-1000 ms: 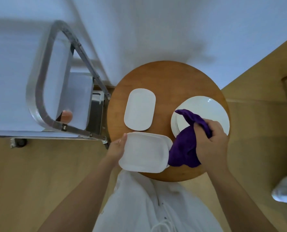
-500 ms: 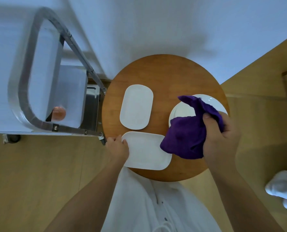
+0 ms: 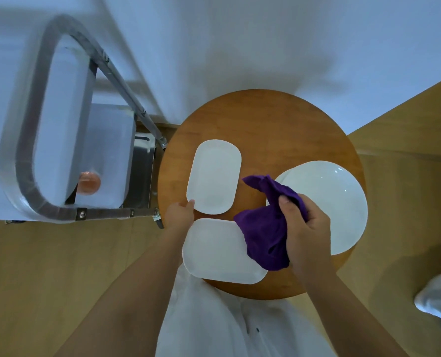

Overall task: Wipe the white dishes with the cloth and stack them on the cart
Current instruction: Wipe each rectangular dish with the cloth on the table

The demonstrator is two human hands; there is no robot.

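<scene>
We looked down on a metal cart (image 3: 34,150) standing left of a round wooden worktop (image 3: 265,119), its curved rail blurred, with an orange ball (image 3: 89,182) seen through the frame. On the worktop's right side lay a stack of round plates (image 3: 330,202), the largest dish there. Nearest our body, an oblong tray (image 3: 219,251) overhung the worktop's front edge, and a smaller oval dish (image 3: 214,176) lay flat just beyond it, toward the worktop's middle.

Our left forearm reached in from the lower left, and our left hand (image 3: 179,215) sat at the near tray's far-left corner; its grip was partly hidden behind the tray's rim, so we could not tell whether the fingers curled round it. One fingertip touched or nearly touched the near edge of the oval dish.

Our right forearm came in from the lower right, wrist bent inward. Our right hand (image 3: 304,228) had its grip clamped on a bunched purple cloth (image 3: 263,233), thumb on top, held over the gap between the tray and the round plates. The cloth's lower fold overlapped the tray's right end, and a loose corner stuck up toward the oval dish.
</scene>
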